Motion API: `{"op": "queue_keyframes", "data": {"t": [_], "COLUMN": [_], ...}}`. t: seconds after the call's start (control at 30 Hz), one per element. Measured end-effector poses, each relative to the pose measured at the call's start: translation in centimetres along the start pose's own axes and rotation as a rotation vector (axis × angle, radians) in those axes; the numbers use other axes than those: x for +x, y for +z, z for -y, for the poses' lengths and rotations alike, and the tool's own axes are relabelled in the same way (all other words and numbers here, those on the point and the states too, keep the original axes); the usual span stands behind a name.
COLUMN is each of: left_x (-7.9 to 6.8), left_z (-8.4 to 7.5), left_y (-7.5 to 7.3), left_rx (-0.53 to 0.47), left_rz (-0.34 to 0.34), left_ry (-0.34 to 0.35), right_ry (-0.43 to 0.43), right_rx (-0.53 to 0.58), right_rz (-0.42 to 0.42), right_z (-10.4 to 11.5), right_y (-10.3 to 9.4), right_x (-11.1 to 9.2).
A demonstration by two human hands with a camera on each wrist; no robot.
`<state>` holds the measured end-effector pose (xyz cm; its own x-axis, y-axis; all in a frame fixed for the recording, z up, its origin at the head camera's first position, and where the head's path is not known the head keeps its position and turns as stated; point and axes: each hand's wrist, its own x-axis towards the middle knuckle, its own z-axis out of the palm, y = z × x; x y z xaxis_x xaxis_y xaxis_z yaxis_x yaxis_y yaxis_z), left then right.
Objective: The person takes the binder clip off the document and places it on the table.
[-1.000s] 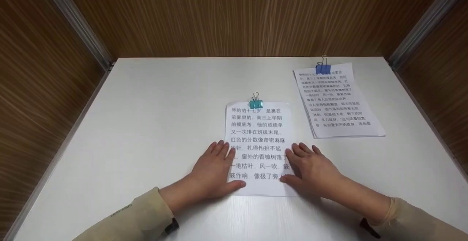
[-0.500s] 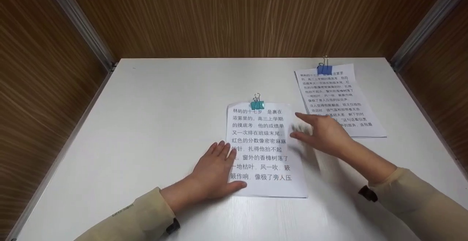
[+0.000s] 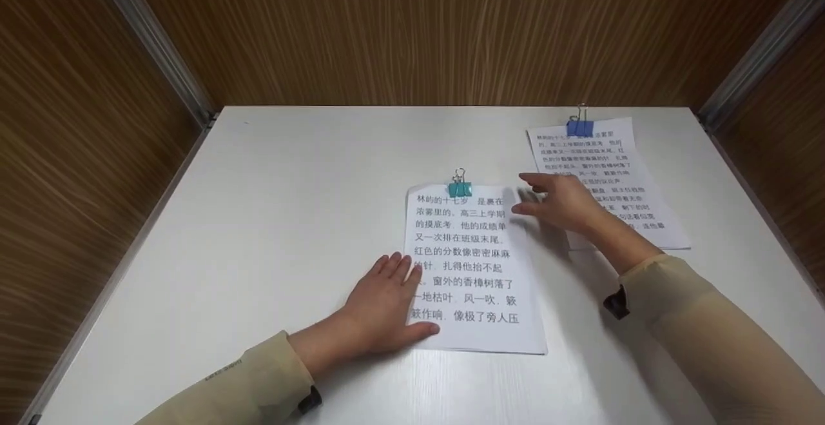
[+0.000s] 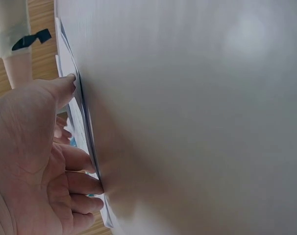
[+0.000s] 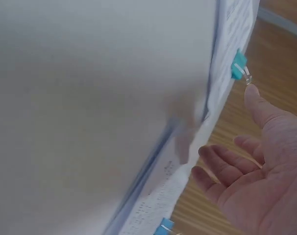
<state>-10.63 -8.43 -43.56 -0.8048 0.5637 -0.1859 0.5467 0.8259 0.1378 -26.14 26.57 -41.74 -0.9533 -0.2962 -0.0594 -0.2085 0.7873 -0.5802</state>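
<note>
A stack of printed sheets [image 3: 477, 270] lies in the middle of the table, held at its top edge by a teal binder clip [image 3: 460, 189]. My left hand [image 3: 383, 302] rests along its left edge, thumb and fingertips over the margin; in the left wrist view the fingers [image 4: 85, 183] touch the stack's side. My right hand [image 3: 564, 202] is raised off the stack's upper right corner, fingers extended to the left and holding nothing. Behind it lies a second stack of printed sheets [image 3: 644, 186] with a blue binder clip [image 3: 580, 128], partly covered by that hand.
The white table [image 3: 290, 186] is bounded by a wood-grain panel [image 3: 412, 31] at the back and similar panels at both sides. Metal strips [image 3: 151, 38] run up the corners.
My right hand has lifted off the near stack's right edge and moved away from me, up towards the clip end. My left hand has stayed on the left edge.
</note>
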Motion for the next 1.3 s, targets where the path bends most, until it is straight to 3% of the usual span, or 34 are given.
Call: {"op": "queue_keyframes", "data": {"t": [0.5,0.93,1.3], "left_x": [0.1,0.0,0.0], "left_z": [0.0,0.0,0.0], "left_y": [0.1,0.0,0.1], "left_rx": [-0.010,-0.002,0.002], "left_rz": [0.017,0.017,0.015], "left_ry": [-0.006,-0.008,-0.007], "right_ry": [0.055,0.056,0.108], "right_rx": [0.041,0.057,0.055], "right_rz": [0.169,0.184,0.197], "right_z": [-2.0,-1.8,-1.9], "right_y": [1.3,1.3,1.5], "right_x": [1.7,1.9,2.1]}}
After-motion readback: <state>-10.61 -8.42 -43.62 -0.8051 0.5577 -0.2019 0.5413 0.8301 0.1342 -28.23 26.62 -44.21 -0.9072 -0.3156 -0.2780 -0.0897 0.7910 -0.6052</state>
